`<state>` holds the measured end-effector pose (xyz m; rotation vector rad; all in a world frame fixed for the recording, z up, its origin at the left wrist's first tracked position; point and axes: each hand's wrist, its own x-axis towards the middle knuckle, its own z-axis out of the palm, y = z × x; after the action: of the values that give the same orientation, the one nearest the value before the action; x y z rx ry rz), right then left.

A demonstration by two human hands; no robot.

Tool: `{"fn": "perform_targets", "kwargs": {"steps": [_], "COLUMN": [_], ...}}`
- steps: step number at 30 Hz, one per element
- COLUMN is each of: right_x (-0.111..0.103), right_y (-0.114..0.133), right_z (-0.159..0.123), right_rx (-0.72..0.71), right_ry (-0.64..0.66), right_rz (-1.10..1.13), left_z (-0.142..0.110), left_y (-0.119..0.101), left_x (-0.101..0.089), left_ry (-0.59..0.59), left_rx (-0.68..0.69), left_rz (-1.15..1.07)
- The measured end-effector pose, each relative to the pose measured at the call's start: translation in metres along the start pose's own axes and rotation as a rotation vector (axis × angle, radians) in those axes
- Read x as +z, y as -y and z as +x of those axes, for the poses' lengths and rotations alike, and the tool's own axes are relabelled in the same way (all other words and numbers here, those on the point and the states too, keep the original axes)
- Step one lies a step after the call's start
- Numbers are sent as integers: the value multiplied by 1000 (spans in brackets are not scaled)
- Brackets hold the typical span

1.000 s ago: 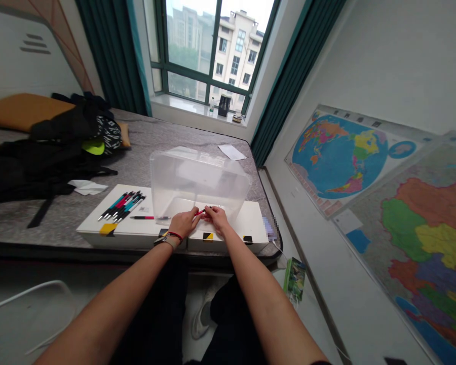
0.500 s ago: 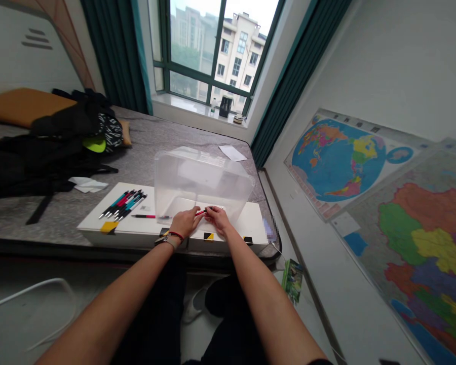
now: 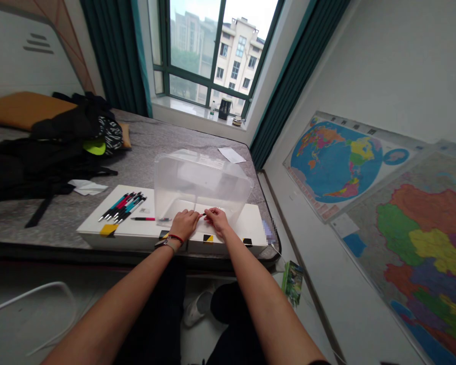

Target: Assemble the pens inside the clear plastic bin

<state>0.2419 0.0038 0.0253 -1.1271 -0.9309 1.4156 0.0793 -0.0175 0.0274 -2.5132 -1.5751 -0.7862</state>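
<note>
Before the clear bin (image 3: pixel 203 177), left hand (image 3: pixel 185 223) and right hand (image 3: pixel 216 220) are pinching opposite ends of a small pen (image 3: pixel 202 215); mostly hidden by fingers. Loose pen (image 3: pixel 143 219) is lying left of the bin, pen pile (image 3: pixel 123 207) further left, all resting on white boxes (image 3: pixel 95 223).

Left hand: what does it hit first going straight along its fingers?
The pen at its fingertips, then probably the right hand. Depth between them is hard to judge from this view.
</note>
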Motion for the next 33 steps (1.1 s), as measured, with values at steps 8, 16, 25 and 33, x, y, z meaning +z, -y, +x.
{"fn": "perform_targets", "kwargs": {"steps": [8,16,25,33], "right_x": [0,3,-1,2], "right_y": [4,-5,-4,-5], "right_z": [-6,0,1,2], "right_rx": [-31,-127,-74,-72], "right_ry": [67,-34,33,13], "right_rz": [84,-276,-86,-81], "left_z": [0,1,0,0], "left_y": [1,-1,1,1], "left_x": [1,-3,6,2], "left_ry": [69,-25,14,8], "left_rx": [-29,7,-17,10], "left_rz": [-47,18,-56,-47]}}
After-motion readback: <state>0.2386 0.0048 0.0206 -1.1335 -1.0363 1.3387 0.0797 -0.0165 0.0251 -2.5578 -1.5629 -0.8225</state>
